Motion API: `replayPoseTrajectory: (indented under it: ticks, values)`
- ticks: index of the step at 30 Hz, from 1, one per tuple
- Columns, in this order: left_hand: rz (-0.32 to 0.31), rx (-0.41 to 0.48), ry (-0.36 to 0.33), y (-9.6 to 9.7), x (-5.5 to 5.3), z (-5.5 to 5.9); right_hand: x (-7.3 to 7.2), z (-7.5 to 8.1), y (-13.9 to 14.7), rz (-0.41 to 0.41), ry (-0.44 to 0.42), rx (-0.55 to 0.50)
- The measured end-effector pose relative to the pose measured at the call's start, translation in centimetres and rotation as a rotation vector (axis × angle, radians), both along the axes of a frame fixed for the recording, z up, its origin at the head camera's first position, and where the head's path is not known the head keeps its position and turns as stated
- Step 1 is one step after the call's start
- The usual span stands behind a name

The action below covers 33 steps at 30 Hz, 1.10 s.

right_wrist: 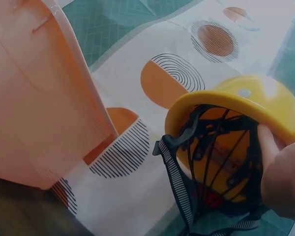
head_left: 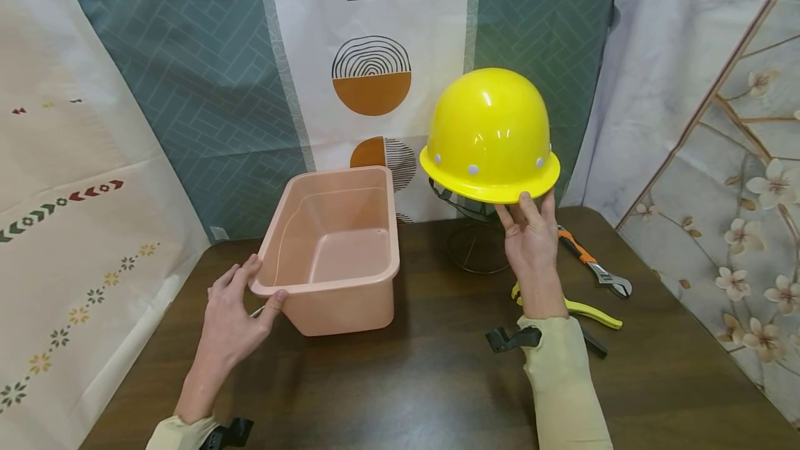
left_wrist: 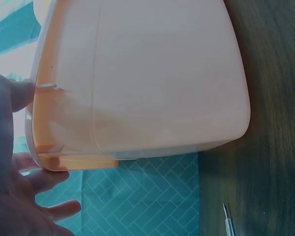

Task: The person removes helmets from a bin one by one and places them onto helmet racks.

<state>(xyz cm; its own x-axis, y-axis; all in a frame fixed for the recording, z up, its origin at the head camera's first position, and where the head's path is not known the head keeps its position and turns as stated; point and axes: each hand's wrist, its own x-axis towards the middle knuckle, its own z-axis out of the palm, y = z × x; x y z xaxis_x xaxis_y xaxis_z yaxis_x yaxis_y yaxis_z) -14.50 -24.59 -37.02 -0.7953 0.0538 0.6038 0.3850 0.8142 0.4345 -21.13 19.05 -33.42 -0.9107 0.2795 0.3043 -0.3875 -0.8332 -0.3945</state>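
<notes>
My left hand (head_left: 234, 318) grips the rim of a pink plastic bin (head_left: 350, 307) at its near left corner, thumb on one side and fingers on the other. A yellow hard hat (head_left: 490, 134) is in my right hand (head_left: 532, 245), which holds its brim from below. Dark straps (right_wrist: 179, 182) and a suspension show inside the hat in the right wrist view. Under it stands a wire stand (head_left: 478, 271); whether the hat still rests on it I cannot tell. A slim pointed metal tool (left_wrist: 229, 223) lies near the bin in the left wrist view.
To the right lie an adjustable wrench (head_left: 594, 261) with an orange-black handle, a yellow-handled tool (head_left: 594, 312) partly behind my forearm, and a dark handle (head_left: 594, 344). Patterned cloths (head_left: 187, 89) hang behind and beside the brown table (head_left: 387, 394).
</notes>
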Motion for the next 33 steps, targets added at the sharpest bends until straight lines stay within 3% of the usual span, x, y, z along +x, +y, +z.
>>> replayPoseTrajectory:
  ticks: [12, 23, 28, 33]
  values:
    - [0.004, -0.007, -0.008, -0.1, 0.1, 0.1, 0.3, 0.0, 0.0, 0.025, 0.064, -0.001]
    - [0.002, -0.007, -0.011, -0.1, 0.1, 0.2, 0.2, 0.1, 0.2, 0.021, 0.065, 0.026]
    - [-0.007, 0.001, -0.018, -0.1, 0.2, 0.3, 0.5, 0.1, 0.8, 0.003, 0.021, 0.098]
    - [-0.018, 0.003, -0.024, -0.1, 0.4, 0.6, 1.2, 0.2, 2.1, -0.037, -0.065, 0.254]
